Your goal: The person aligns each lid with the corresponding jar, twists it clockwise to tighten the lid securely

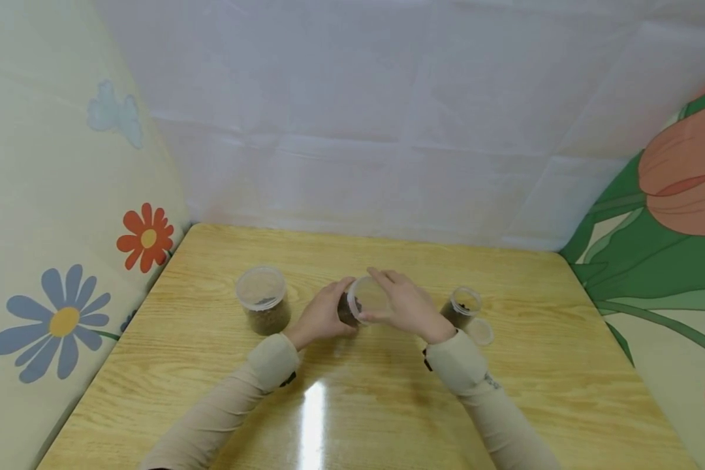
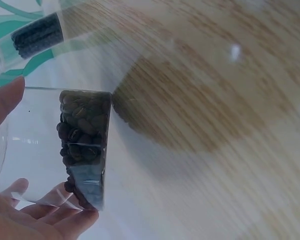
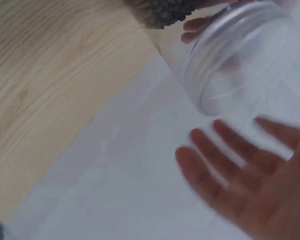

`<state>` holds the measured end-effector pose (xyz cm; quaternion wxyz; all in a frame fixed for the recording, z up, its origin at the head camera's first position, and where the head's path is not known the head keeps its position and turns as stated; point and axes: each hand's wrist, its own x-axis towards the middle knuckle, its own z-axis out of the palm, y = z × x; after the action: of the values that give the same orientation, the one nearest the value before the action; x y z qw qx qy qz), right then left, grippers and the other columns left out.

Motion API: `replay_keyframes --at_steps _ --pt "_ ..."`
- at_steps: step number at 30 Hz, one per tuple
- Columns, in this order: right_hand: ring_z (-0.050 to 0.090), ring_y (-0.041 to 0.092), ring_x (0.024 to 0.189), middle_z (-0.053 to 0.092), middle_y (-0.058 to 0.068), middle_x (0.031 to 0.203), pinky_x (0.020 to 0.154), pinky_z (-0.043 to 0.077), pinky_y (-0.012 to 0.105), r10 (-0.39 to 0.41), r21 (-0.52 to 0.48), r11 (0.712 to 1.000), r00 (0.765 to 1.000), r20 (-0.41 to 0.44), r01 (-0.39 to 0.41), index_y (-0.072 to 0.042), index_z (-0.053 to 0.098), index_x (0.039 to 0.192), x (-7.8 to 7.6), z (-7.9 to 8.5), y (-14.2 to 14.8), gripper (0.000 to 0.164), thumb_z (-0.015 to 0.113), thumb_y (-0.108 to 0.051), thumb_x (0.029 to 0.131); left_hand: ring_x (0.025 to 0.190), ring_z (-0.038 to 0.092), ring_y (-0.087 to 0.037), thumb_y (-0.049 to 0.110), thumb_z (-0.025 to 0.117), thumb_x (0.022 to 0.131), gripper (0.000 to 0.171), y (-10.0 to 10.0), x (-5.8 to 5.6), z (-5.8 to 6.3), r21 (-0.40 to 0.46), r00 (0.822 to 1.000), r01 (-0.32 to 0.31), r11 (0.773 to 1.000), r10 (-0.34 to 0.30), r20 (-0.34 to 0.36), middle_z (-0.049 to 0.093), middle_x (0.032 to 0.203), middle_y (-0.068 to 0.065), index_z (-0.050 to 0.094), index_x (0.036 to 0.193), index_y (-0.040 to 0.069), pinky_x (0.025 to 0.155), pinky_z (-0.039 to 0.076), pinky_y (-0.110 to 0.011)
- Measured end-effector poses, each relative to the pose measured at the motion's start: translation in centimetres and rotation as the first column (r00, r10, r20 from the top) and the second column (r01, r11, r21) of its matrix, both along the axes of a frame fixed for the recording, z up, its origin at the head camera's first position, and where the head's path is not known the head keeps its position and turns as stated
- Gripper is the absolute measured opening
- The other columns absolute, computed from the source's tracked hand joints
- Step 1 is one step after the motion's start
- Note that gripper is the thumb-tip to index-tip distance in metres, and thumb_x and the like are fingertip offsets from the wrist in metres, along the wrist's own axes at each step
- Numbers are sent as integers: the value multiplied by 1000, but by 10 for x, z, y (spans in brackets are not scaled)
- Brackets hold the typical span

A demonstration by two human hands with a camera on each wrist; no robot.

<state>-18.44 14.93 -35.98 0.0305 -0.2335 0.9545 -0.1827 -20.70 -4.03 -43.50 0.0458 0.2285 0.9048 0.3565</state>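
A clear jar [image 2: 35, 130] with dark coffee beans [image 2: 82, 130] in its bottom is tilted over the middle of the table. My left hand [image 1: 322, 311] grips it, thumb on one side and fingers on the other in the left wrist view. The jar's round clear top [image 3: 240, 60] faces my right hand [image 1: 404, 303]. In the right wrist view that hand's fingers [image 3: 230, 162] are spread, slightly blurred, with a gap between them and the jar. From the head view, its thumb and fingers overlap the edge of the jar's top.
A larger lidded jar [image 1: 268, 316] with brown contents stands left of my left hand. To the right is a small jar [image 1: 458, 313] with dark contents, a small round lid [image 1: 480, 331] beside it. A white cloth [image 1: 352, 163] hangs behind the wooden table [image 1: 388, 405].
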Motion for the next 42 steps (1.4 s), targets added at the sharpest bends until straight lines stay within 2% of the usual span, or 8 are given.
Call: replay_keyframes --at_steps 2,5,18,23,28,36,39,42 --pt "37 38 123 36 21 138 93 38 51 98 -18 995 995 -8 -98 -10 31 142 -2 -1 4 85 71 -43 75 112 47 -31 21 85 61 95 0 -1 0 -7 1000 -1 1000 1 3 46 129 -13 31 140 16 88 41 -50" --pt "34 38 125 34 22 139 96 35 50 163 -19 986 986 -13 -164 -9 34 141 -3 -2 5 83 76 -32 73 111 47 -31 22 85 61 96 0 -1 1 -19 1000 5 1000 -5 -1 45 130 -13 31 140 15 87 41 -49" --pt "52 38 106 49 25 124 86 44 48 -13 -5 1000 999 -38 13 -1 39 136 0 -10 -5 84 67 -51 75 108 49 -30 20 85 60 92 1 1 -1 -9 999 8 1000 -8 -37 48 127 -12 35 137 18 84 44 -48" --pt "54 39 102 51 25 122 82 46 48 -58 -2 998 997 -51 58 -2 39 136 3 -11 -8 84 66 -53 75 106 50 -30 19 85 60 92 0 -1 -5 10 998 12 1000 -11 -63 50 123 -12 35 137 15 83 44 -48" --pt "50 37 108 46 23 127 84 45 48 -43 -4 999 997 -59 42 -5 35 139 7 -12 -7 86 68 -51 74 109 49 -32 20 85 61 93 -1 2 -6 -3 997 14 1000 -14 -72 49 125 -14 33 138 13 84 43 -50" --pt "37 38 123 36 22 137 95 36 50 127 -3 992 990 -52 -128 -3 35 139 11 -9 -1 89 79 -33 69 113 46 -32 20 85 62 95 -1 8 -7 -27 997 25 999 -27 -74 46 130 -13 32 140 13 87 42 -50" --pt "40 38 120 39 23 134 93 38 49 105 3 995 993 -50 -105 -1 34 139 12 -7 -2 88 78 -33 70 113 46 -33 19 85 62 94 0 8 -5 -24 996 31 999 -32 -79 46 130 -13 32 139 12 88 41 -51" --pt "44 38 116 43 25 130 90 41 49 40 -2 999 998 -50 -40 0 36 137 12 -6 -4 87 75 -41 71 112 46 -33 20 84 62 93 1 7 -3 -26 996 26 999 -28 -80 46 130 -13 33 139 13 86 42 -51"
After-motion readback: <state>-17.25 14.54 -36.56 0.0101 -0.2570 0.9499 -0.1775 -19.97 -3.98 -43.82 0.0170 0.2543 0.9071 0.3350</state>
